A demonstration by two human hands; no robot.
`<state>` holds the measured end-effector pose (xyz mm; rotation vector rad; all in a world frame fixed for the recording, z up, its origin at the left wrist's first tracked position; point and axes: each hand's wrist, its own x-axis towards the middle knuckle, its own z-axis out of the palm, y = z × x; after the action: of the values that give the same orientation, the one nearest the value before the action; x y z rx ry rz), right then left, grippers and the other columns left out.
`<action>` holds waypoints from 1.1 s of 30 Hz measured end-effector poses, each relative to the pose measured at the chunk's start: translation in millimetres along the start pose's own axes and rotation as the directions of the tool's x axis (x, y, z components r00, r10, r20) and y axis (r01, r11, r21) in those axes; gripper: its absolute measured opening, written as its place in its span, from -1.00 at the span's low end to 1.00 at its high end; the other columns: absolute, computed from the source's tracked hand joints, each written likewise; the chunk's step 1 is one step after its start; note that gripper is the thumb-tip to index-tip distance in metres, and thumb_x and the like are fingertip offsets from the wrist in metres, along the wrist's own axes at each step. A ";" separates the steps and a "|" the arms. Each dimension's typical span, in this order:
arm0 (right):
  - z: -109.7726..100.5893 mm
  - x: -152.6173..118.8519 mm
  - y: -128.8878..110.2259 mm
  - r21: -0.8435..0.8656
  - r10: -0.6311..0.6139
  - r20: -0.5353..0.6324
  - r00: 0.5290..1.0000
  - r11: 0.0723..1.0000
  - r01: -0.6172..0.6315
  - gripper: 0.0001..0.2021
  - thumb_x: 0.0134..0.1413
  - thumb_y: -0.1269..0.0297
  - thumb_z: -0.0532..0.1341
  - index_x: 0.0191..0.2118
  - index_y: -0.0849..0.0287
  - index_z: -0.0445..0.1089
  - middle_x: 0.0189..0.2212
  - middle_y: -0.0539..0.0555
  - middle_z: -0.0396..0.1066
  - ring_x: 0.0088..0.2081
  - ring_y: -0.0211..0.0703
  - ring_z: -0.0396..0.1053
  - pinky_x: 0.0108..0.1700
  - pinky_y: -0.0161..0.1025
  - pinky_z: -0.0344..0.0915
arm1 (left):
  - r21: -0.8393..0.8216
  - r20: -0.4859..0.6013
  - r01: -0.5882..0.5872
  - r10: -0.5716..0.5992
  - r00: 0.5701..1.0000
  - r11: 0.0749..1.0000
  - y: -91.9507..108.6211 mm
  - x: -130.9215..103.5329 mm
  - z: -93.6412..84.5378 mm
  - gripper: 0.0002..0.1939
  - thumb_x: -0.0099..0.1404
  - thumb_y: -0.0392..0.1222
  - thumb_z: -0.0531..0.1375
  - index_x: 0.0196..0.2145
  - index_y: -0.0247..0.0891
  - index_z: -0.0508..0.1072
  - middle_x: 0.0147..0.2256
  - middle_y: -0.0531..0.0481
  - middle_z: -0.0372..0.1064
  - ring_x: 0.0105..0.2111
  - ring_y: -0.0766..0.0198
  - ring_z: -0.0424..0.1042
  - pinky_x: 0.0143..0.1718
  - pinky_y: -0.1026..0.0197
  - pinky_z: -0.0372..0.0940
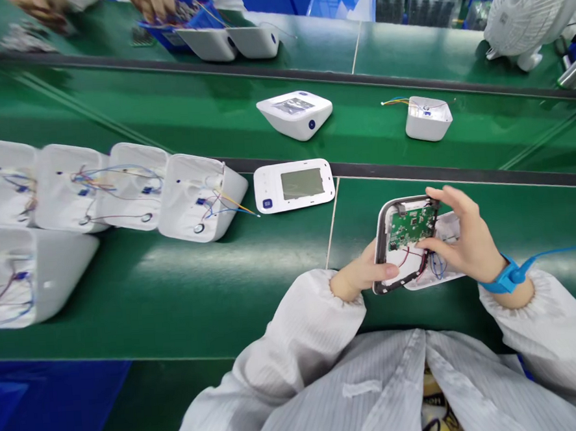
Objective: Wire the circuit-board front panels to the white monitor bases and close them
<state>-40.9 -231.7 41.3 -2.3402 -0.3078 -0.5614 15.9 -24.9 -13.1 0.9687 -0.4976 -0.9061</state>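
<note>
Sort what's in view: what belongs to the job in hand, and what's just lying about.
Likely in the job:
Held panel with its green circuit board
White shell with wires, just behind it
Blue wrist strap, worn

Apparently just lying about:
Loose panel with a grey screen
Open white shells at left
White fan

Panel (394, 254) in L hand (362, 276), PCB (409, 225) (grn)
</note>
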 end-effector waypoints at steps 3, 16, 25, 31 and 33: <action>-0.2 -6.5 -9.7 0.189 0.188 0.018 0.982 0.964 -0.188 -0.42 0.08 0.06 0.40 0.17 0.09 0.30 0.05 0.22 0.50 0.04 0.08 0.51 0.05 0.05 0.48 | 0.230 0.265 -0.206 0.142 0.954 0.951 30.6 8.3 -14.2 -0.14 -0.04 0.30 0.42 0.12 -0.24 0.49 0.03 -0.29 0.52 0.02 -0.16 0.50 0.12 -0.15 0.32; 12.8 -2.5 -39.1 -0.268 -0.414 0.290 0.863 0.831 0.488 -0.72 0.33 0.43 0.09 -0.31 0.05 0.51 -0.30 0.02 0.59 -0.30 -0.08 0.50 -0.33 -0.12 0.37 | 0.954 -0.235 0.259 -0.160 0.959 0.152 82.2 -21.8 26.0 0.42 -0.21 0.62 0.26 0.40 -0.34 0.03 0.33 -0.71 -0.01 0.05 -0.52 0.44 -0.01 -0.24 0.32; 14.4 49.4 -26.3 -0.059 -0.266 0.679 0.684 0.909 0.412 -0.69 0.17 0.33 0.29 0.04 0.10 0.45 0.06 0.12 0.50 0.09 0.06 0.42 0.06 -0.03 0.42 | 0.945 -0.326 0.326 0.013 0.945 0.022 45.2 -41.0 18.5 0.09 -0.01 -0.07 0.32 0.39 -0.41 -0.02 0.33 -0.55 -0.09 0.31 -0.47 0.06 0.20 -0.31 0.18; 8.7 167.1 75.1 -0.617 0.233 0.409 0.882 0.783 0.080 -0.38 0.16 0.49 0.20 0.34 0.37 0.15 0.31 0.33 0.23 0.27 0.10 0.26 0.24 -0.03 0.27 | 0.986 -0.121 0.151 0.333 0.935 -0.066 -3.7 -56.5 2.8 0.13 -0.10 -0.28 0.22 0.40 -0.34 -0.14 0.36 -0.49 -0.27 0.28 -0.53 -0.01 0.21 -0.51 0.03; 20.2 193.3 101.5 -0.673 0.286 0.386 0.877 0.737 0.055 -0.37 0.08 0.58 0.21 0.30 0.49 0.18 0.31 0.44 0.20 0.31 0.19 0.18 0.21 0.01 0.26 | 0.994 -0.019 0.062 0.432 0.902 -0.086 -11.1 -56.9 -0.2 0.13 -0.11 -0.29 0.20 0.41 -0.32 -0.15 0.34 -0.45 -0.21 0.28 -0.49 -0.03 0.21 -0.51 0.03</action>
<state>172.2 -279.5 60.8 -3.1796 -0.1776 0.0040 -20.0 19.8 -21.5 2.3649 -1.0322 0.2050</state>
